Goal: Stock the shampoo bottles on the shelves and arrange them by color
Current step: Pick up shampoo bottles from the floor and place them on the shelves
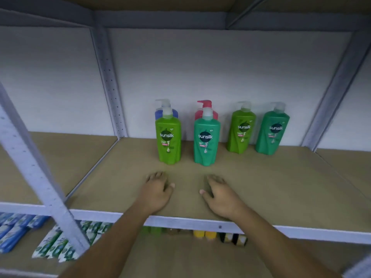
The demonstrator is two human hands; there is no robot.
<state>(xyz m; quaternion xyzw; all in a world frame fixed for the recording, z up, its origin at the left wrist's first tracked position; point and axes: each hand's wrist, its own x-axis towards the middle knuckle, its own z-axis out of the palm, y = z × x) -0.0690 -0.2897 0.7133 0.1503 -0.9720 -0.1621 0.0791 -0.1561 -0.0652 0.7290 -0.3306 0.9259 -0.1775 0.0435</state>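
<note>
Several pump shampoo bottles stand upright on a brown shelf board (281, 181). A light green bottle (169, 141) stands in front of a blue bottle (159, 113), which is mostly hidden. To their right a teal green bottle (206, 141) hides most of a pink bottle (206, 106). Further right, near the back wall, stand another light green bottle (241, 130) and another teal bottle (272, 133). My left hand (157, 190) and my right hand (219, 194) hover palm down over the shelf just in front of the two front bottles, fingers relaxed, holding nothing.
Grey metal uprights (109, 81) frame the bay left and right, and one slanted post (30, 157) crosses the near left. The shelf below holds blue and green packets (56, 245) and small yellow and dark items (204, 234). A shelf board sits overhead.
</note>
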